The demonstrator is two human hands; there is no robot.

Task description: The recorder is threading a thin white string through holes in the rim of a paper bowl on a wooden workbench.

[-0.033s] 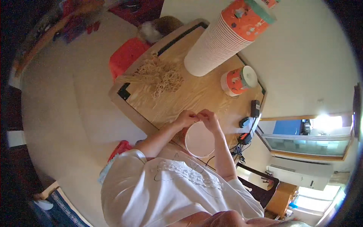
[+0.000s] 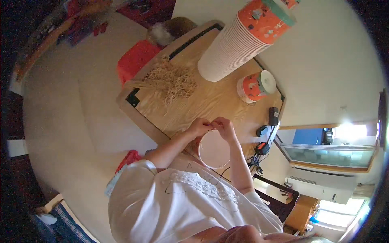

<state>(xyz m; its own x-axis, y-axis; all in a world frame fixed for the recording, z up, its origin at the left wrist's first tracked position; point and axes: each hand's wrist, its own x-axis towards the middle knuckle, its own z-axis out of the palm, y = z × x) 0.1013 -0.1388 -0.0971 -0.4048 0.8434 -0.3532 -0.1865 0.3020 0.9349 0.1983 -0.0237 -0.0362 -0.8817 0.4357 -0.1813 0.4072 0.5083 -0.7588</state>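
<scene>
Upper left: red stool point(image 2: 135, 60) beside wooden table point(image 2: 210, 105). Centre-left: heap of tan strands point(image 2: 172, 81). Centre: left hand point(image 2: 199, 126) and right hand point(image 2: 224, 126), fingertips meeting in a pinch over 1 white round tub point(image 2: 213, 149); what they pinch cannot be told. Upper right: tall stack of paper cups point(image 2: 239, 40); 1 orange cup point(image 2: 254, 87) below it.

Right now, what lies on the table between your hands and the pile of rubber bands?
In the head view, only bare wooden tabletop lies between the left hand, the right hand and the pile of rubber bands. The lidded cup sits just below the hands.
</scene>
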